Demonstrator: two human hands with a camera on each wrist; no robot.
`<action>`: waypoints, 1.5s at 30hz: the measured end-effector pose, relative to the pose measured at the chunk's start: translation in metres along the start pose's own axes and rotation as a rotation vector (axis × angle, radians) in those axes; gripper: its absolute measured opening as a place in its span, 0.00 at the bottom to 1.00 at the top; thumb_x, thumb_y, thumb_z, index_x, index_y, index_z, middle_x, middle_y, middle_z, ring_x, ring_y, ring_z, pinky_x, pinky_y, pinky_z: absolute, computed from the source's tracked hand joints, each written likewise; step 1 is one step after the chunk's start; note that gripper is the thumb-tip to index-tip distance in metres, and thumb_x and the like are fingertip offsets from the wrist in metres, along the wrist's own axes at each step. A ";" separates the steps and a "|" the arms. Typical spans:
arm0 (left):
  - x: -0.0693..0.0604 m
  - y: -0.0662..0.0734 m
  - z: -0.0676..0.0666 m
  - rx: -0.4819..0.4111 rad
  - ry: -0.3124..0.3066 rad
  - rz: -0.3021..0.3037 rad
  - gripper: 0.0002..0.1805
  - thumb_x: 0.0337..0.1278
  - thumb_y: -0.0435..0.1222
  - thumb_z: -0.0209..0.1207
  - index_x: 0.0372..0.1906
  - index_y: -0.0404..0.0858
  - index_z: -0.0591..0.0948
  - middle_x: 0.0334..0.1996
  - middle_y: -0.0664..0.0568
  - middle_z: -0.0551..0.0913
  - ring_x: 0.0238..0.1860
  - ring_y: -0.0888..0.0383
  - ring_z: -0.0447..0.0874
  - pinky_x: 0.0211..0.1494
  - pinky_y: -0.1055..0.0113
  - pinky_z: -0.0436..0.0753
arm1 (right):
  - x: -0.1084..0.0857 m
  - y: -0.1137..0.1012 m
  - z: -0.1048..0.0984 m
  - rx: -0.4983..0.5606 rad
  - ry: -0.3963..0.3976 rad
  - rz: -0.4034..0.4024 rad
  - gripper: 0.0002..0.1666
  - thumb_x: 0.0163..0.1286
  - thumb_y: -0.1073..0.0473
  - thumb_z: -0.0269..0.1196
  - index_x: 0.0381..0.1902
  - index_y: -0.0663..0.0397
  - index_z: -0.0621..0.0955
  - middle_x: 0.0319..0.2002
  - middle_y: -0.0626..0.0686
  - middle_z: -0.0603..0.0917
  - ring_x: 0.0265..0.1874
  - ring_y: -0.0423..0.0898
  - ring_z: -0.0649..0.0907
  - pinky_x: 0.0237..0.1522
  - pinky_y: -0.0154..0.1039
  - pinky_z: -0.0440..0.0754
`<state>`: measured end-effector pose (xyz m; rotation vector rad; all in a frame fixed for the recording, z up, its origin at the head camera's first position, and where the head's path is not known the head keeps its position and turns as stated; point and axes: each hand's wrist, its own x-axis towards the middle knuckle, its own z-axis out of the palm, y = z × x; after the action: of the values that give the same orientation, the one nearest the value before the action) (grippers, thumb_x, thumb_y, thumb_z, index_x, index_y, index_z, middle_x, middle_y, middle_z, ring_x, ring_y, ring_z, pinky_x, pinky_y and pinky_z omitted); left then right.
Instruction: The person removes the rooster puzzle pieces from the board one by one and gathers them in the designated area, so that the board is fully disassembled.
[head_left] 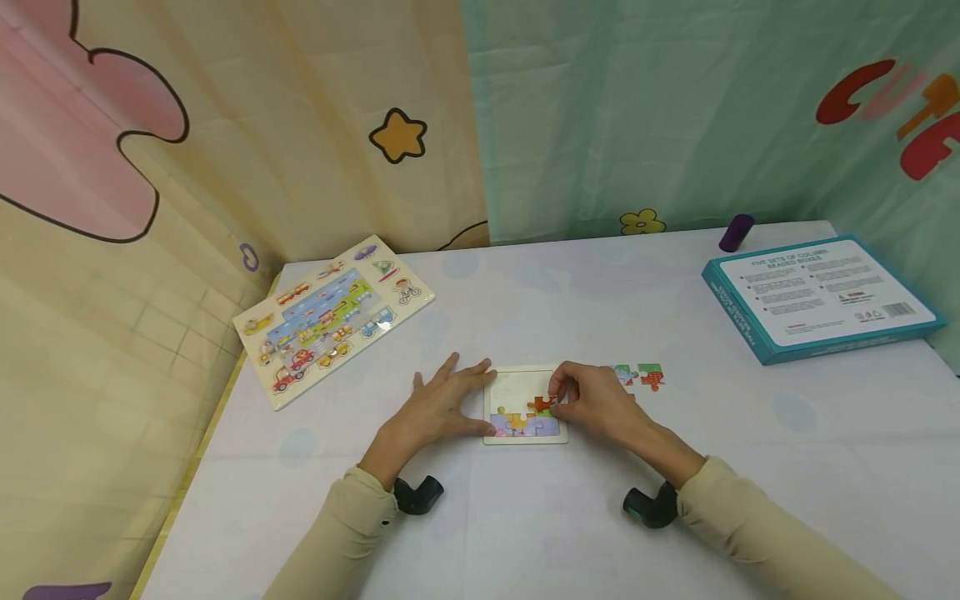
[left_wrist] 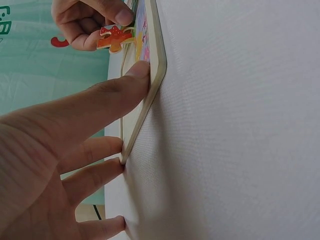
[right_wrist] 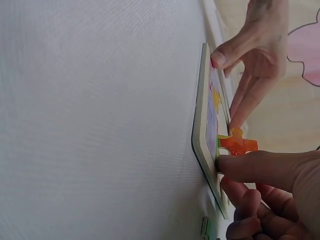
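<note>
A small wooden puzzle tray (head_left: 525, 443) lies on the table, its lower part filled with joined jigsaw pieces (head_left: 517, 424). My left hand (head_left: 444, 404) has its fingers spread at the tray's left side; in the left wrist view, the thumb (left_wrist: 117, 97) presses near the rim and fingertips touch the edge. Between thumb and index finger, my right hand (head_left: 596, 400) pinches a red-orange jigsaw piece (right_wrist: 240, 144). This puzzle piece stands tilted over the right part of the tray. Loose puzzle pieces (head_left: 651, 376) lie beyond the right hand, partly hidden by it.
A larger picture puzzle board (head_left: 401, 312) with vehicles lies at back left. At back right are a teal-edged box (head_left: 825, 296) and a dark purple cylinder (head_left: 736, 232). Black angled objects (head_left: 422, 497) show beside both wrists. Printed curtains hang behind the table.
</note>
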<state>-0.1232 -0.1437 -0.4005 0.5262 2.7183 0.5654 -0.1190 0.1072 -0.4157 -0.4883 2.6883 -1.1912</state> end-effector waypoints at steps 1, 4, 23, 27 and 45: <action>0.000 0.000 0.000 0.002 -0.001 0.000 0.46 0.38 0.49 0.77 0.69 0.46 0.73 0.73 0.59 0.63 0.77 0.44 0.43 0.63 0.22 0.43 | 0.000 0.000 0.000 0.006 -0.002 -0.003 0.14 0.51 0.69 0.73 0.31 0.51 0.79 0.22 0.43 0.76 0.22 0.41 0.73 0.26 0.33 0.70; 0.000 0.000 0.000 0.006 -0.003 -0.002 0.46 0.39 0.49 0.77 0.69 0.46 0.73 0.73 0.59 0.63 0.77 0.44 0.43 0.63 0.22 0.43 | -0.001 0.001 -0.001 0.034 -0.015 -0.009 0.14 0.52 0.70 0.73 0.31 0.51 0.79 0.24 0.43 0.78 0.24 0.41 0.75 0.28 0.33 0.73; -0.001 0.001 -0.001 0.003 -0.007 -0.004 0.47 0.39 0.49 0.77 0.70 0.46 0.72 0.74 0.59 0.62 0.78 0.44 0.42 0.63 0.22 0.42 | -0.001 0.004 -0.001 0.182 -0.010 0.083 0.05 0.61 0.66 0.69 0.35 0.56 0.83 0.30 0.47 0.85 0.30 0.41 0.83 0.35 0.35 0.80; -0.001 0.001 -0.001 0.005 -0.007 -0.007 0.46 0.39 0.49 0.77 0.69 0.46 0.73 0.73 0.59 0.63 0.77 0.44 0.43 0.63 0.22 0.43 | -0.003 0.006 -0.001 0.185 0.019 0.114 0.05 0.61 0.64 0.69 0.35 0.55 0.83 0.30 0.47 0.85 0.31 0.41 0.83 0.35 0.35 0.81; -0.001 0.002 -0.002 0.010 -0.010 -0.012 0.47 0.39 0.49 0.77 0.70 0.46 0.72 0.74 0.59 0.62 0.78 0.44 0.42 0.64 0.23 0.42 | -0.031 0.033 -0.044 0.155 0.097 0.173 0.08 0.63 0.62 0.68 0.39 0.60 0.84 0.33 0.51 0.87 0.32 0.44 0.84 0.29 0.33 0.81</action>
<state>-0.1224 -0.1430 -0.3977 0.5132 2.7144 0.5450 -0.1099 0.1690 -0.4102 -0.1764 2.6247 -1.3900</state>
